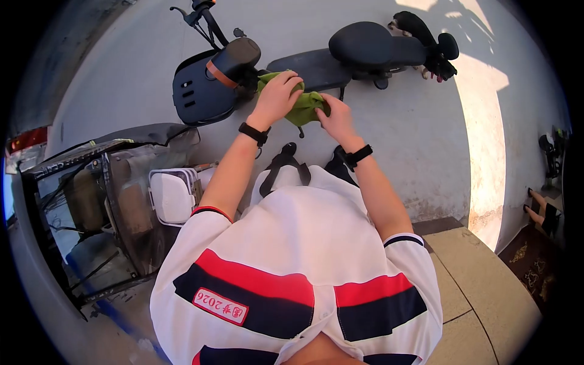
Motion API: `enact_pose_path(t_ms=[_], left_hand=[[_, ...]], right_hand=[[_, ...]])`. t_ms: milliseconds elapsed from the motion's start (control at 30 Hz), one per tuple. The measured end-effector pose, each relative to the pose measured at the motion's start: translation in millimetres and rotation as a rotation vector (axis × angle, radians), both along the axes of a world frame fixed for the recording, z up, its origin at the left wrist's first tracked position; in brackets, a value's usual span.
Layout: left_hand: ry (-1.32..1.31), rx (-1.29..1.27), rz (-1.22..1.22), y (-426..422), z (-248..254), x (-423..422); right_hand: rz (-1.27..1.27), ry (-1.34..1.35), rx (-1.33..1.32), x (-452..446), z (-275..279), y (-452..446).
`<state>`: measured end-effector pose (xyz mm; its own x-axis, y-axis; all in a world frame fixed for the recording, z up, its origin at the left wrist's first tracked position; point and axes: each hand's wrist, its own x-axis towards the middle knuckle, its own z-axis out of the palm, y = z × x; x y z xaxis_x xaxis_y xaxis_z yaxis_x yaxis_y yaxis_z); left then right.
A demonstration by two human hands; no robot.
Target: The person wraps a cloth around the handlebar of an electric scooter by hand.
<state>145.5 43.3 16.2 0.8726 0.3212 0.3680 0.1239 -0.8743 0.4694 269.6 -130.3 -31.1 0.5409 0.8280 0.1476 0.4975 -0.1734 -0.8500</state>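
Note:
A green cloth (302, 111) is stretched and bunched between my two hands, just in front of a dark electric scooter (310, 68). My left hand (277, 99) grips the cloth's left part, near the scooter's front storage box with its brown strap (222, 74). With thumb and fingers, my right hand (336, 120) pinches the right end, where the fabric is crumpled. The scooter's black seat (363, 44) lies beyond my right hand. Whether the cloth touches the scooter I cannot tell.
A dark-framed structure with clear panels (115, 207) stands at my left, a white plastic basket (173, 196) beside it. What looks like a black-and-white dog (417, 30) is behind the scooter. Tan tiled step (462, 286) lies at right; a person's legs (536, 208) show farther right.

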Motion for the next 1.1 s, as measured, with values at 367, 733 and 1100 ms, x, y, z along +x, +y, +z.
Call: enact_pose_path(t_ms=[367, 733, 1100], left_hand=[[-0.105, -0.112, 0.251, 94.9, -6.8, -54.2], [-0.197, 0.041, 0.487, 222.8, -8.9, -130.4], [-0.199, -0.043, 0.204, 182.8, -28.2, -73.6]], right_hand=[[-0.125, -0.246, 0.207, -41.7, 36.4, 54.5], [-0.233, -0.457, -0.004, -97.4, 40.5, 106.2], [-0.482, -0.395, -0.012, -95.1, 25.2, 69.9]])
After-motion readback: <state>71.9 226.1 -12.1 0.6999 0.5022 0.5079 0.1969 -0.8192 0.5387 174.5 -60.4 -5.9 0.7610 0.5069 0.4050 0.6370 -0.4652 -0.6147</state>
